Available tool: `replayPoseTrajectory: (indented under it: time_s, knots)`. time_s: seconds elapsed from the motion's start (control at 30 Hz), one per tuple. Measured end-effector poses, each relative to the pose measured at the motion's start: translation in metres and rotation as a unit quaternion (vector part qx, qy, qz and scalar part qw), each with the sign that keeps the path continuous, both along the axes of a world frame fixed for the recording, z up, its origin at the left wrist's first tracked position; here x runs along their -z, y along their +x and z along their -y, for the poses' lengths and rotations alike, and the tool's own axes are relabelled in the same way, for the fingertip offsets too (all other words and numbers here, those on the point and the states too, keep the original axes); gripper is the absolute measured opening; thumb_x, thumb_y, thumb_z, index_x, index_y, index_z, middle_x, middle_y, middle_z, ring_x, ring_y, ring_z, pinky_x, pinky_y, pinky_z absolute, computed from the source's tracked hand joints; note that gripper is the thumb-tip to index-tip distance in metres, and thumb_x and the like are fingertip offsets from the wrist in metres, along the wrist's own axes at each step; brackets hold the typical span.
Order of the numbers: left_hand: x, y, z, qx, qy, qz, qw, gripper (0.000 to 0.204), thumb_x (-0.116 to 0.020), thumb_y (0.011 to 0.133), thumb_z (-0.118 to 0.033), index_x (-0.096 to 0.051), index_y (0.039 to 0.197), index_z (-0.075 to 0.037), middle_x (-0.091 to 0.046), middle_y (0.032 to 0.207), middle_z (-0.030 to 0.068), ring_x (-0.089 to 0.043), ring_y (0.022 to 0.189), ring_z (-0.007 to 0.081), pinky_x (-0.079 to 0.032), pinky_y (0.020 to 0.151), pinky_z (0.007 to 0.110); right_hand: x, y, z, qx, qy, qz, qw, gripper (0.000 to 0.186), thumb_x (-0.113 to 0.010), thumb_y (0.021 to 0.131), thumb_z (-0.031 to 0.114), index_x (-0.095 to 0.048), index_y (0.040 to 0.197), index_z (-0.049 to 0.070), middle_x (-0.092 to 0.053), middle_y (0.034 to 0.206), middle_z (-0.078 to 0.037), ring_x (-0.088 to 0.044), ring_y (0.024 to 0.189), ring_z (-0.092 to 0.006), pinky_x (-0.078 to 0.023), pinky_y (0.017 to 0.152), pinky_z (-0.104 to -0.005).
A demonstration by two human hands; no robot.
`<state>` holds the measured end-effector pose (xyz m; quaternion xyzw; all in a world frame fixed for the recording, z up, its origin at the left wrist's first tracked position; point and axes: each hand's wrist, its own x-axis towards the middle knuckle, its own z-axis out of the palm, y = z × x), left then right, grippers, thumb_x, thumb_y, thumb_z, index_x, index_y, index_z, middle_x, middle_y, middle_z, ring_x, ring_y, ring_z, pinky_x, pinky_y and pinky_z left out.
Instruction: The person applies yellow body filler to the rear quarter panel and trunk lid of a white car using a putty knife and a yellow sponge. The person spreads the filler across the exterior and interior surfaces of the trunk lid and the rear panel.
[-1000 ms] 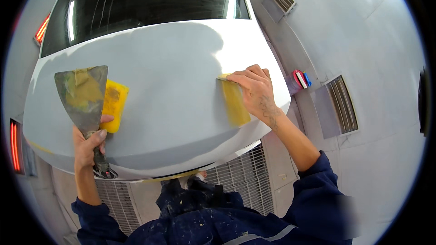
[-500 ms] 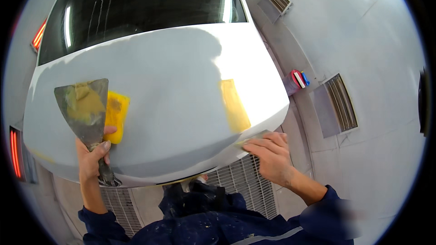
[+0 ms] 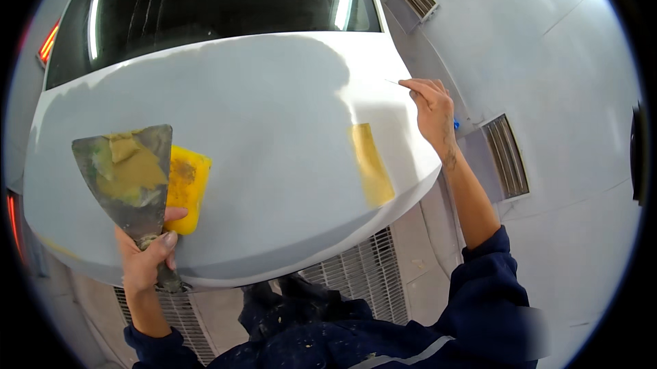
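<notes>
My left hand grips a wide putty knife by its handle, blade upward. A lump of yellow-brown putty lies on the blade. The same hand keeps a yellow plastic spreader beside the knife, its thumb and a finger showing. My right hand is raised at the right edge of the car panel, pinching a thin flat spreader seen nearly edge-on. Below that hand, a smooth yellow strip of putty covers part of the white and grey car panel.
Dark car glass rises beyond the panel. Red-glowing heaters stand at the left. Floor gratings lie below the panel's near edge. Louvred vents are set in the pale wall at the right, near a small blue object.
My right hand has moved up and away from the panel's near right edge, carrying the thin spreader. My left hand still holds the putty knife and yellow spreader. The view has shifted slightly.
</notes>
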<state>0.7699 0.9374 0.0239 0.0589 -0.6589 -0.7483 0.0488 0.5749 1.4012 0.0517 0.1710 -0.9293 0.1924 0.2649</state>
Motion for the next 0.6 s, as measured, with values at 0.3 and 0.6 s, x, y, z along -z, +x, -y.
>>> replayPoseTrajectory:
  time_s: [0.3, 0.6]
  knots:
    - [0.012, 0.001, 0.026, 0.006, -0.045, 0.022, 0.999, 0.044, -0.068, 0.078, -0.008, -0.054, 0.117, 0.008, -0.069, 0.106, 0.0168, -0.048, 0.044, 0.009, -0.041, 0.04, 0.022, 0.001, 0.011, -0.023, 0.04, -0.075, -0.004, 0.996, 0.023, -0.061, 0.089, 0.001, -0.074, 0.106, 0.009, -0.073, 0.105, -0.008, -0.063, 0.101, -0.0256, -0.048, 0.091, -0.0346]
    - [0.015, -0.008, 0.039, 0.007, -0.052, -0.013, 0.999, 0.046, -0.067, 0.078, -0.009, -0.054, 0.117, 0.01, -0.067, 0.106, 0.0186, -0.045, 0.044, 0.0081, -0.038, 0.038, 0.021, 0.023, -0.033, -0.004, -0.078, 0.054, 0.012, 0.995, 0.022, -0.058, 0.09, 0.002, -0.076, 0.101, 0.01, -0.073, 0.101, -0.004, -0.061, 0.103, -0.0217, -0.041, 0.096, -0.0386]
